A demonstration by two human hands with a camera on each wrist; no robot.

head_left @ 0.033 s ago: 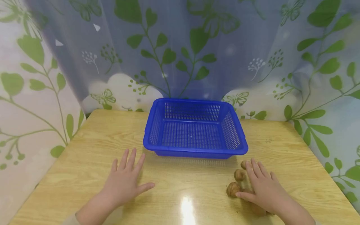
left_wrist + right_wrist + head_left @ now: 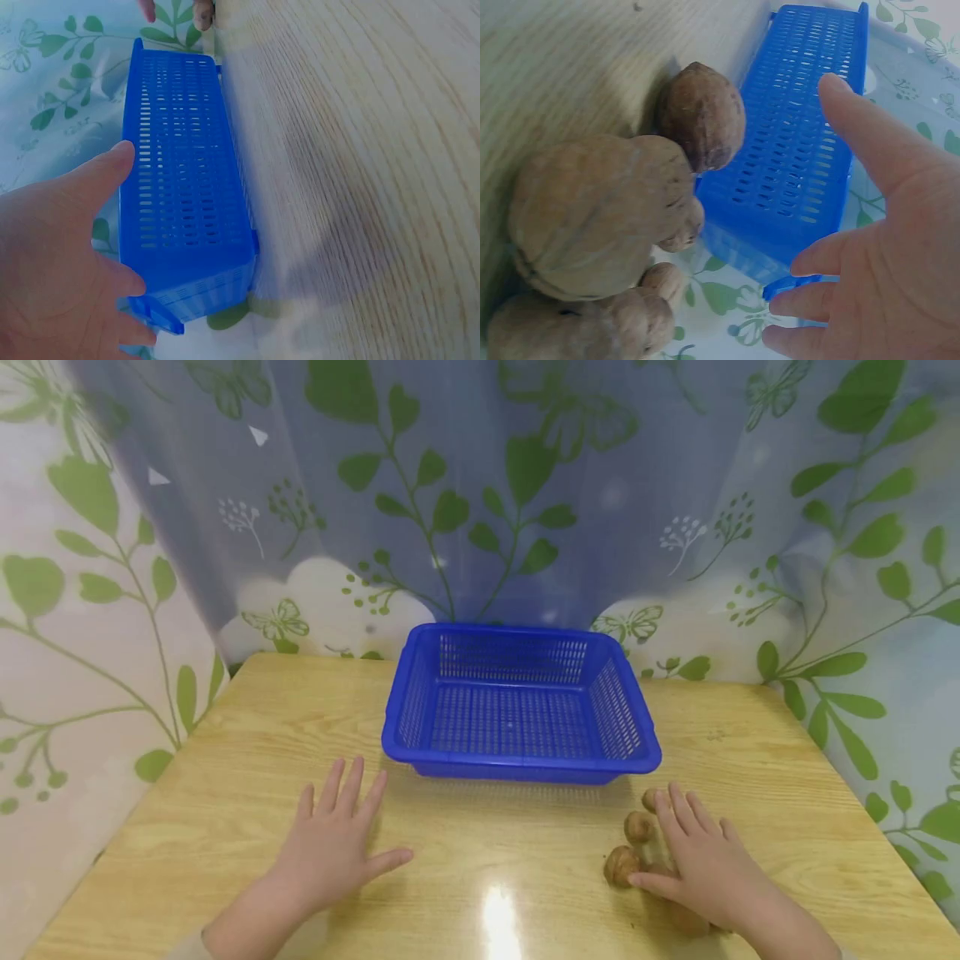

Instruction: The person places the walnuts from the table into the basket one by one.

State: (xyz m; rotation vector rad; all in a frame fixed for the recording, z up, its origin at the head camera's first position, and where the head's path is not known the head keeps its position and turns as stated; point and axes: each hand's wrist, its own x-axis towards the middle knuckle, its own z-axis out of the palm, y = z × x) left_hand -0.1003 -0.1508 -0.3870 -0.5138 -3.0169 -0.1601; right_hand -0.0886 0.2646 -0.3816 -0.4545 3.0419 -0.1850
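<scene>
A blue plastic basket (image 2: 521,762) with slotted sides stands upright at the back middle of the table, with nothing inside. Several brown walnuts (image 2: 622,866) lie in a cluster at the right front; the right wrist view shows their ridged shells (image 2: 585,217) up close. Above and beside that cluster is my right hand (image 2: 712,868), fingers straight and spread, partly hiding some walnuts; whether it touches them I cannot tell. My left hand (image 2: 330,847) is spread flat over the table, left of the basket's front corner, holding nothing.
Light wood-grain tabletop (image 2: 480,843) lies under everything, with a bright glare spot near the front. A curtain (image 2: 480,527) printed with leaves and butterflies hangs behind the table and along both sides. The basket's back side is close to it.
</scene>
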